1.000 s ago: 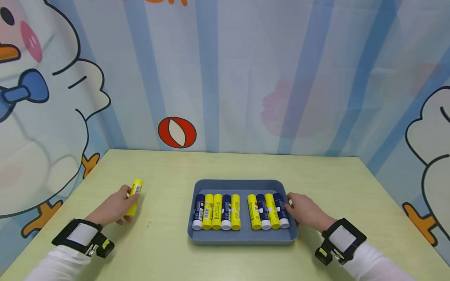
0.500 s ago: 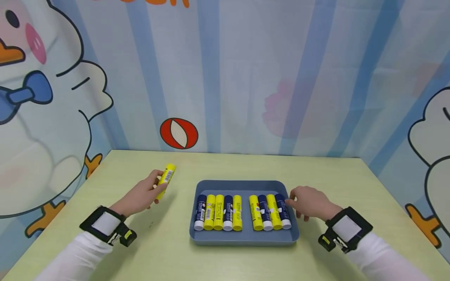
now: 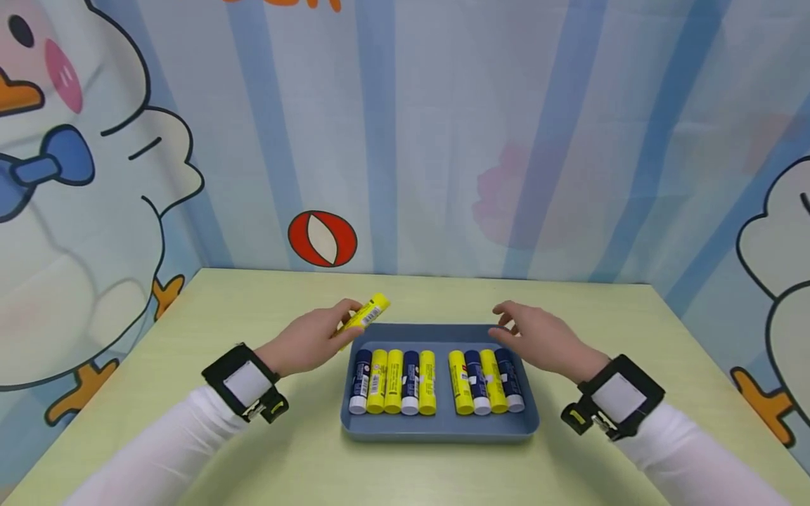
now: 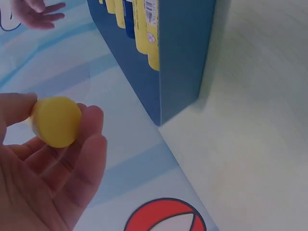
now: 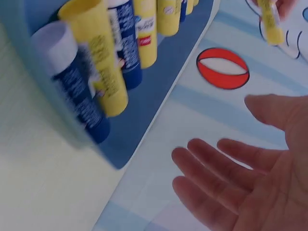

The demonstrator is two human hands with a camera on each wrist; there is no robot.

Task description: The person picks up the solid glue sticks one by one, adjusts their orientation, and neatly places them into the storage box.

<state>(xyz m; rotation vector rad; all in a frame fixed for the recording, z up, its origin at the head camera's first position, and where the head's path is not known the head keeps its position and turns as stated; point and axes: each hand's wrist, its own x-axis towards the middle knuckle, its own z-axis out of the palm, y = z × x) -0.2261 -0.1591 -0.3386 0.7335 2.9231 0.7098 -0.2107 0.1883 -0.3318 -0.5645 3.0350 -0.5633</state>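
Note:
My left hand (image 3: 310,341) pinches a yellow glue stick (image 3: 370,313) between thumb and fingers, tilted up to the right above the tray's far left corner. The left wrist view shows the round yellow end of this glue stick (image 4: 58,122) facing the camera. My right hand (image 3: 538,337) hovers over the tray's right far corner, fingers loosely bent and holding nothing. Below lies a blue-grey tray (image 3: 439,427) with a row of yellow and dark blue glue sticks. A gap splits the row; a yellow one (image 3: 427,383) and another yellow one (image 3: 460,383) border it.
The tray stands on a pale wooden table (image 3: 304,464). Behind rises a blue striped backdrop (image 3: 436,140) with a printed red ball (image 3: 323,239) and cartoon birds. Each wrist wears a black camera mount (image 3: 616,397).
The left hand has carried the yellow glue stick rightward from the table's left side to the tray's corner. The right hand has left the tray's right edge and risen over its far corner.

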